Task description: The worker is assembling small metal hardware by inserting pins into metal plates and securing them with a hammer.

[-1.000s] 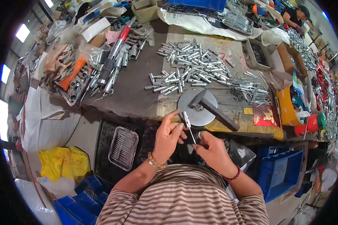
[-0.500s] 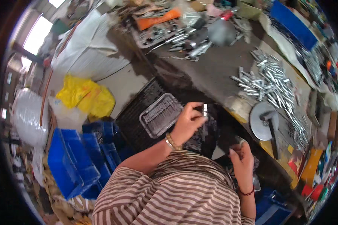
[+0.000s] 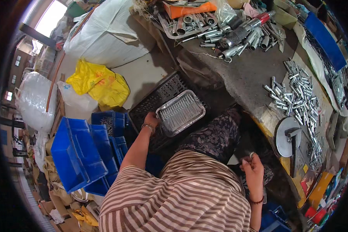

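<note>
My left hand [image 3: 151, 120] is down at the left edge of a silver foil tray [image 3: 164, 125], its fingers partly hidden against the rim. Whether it grips anything I cannot tell. The tray lies inside a black plastic crate [image 3: 149, 98]; thin parallel silver lines cross its bottom, either ribs or rods laid side by side. My right hand [image 3: 253, 172] hovers by my right knee, beside the bench, fingers curled and closed. A small silvery piece [image 3: 251, 154] shows at its fingertips; its exact kind is too small to tell.
On the bench [image 3: 236, 77] at right lie a heap of short metal tubes [image 3: 297, 96] and a round grey plate [image 3: 284, 141] with an upright bar. Sockets and a power-tool-like piece [image 3: 243, 33] crowd the far side. Blue bins [image 3: 77, 154] and a yellow bag [image 3: 100, 83] stand left.
My left hand has moved left and down to the tray's edge; the short metal piece it held up no longer shows. My right hand stays near the same spot. The view has shifted.
</note>
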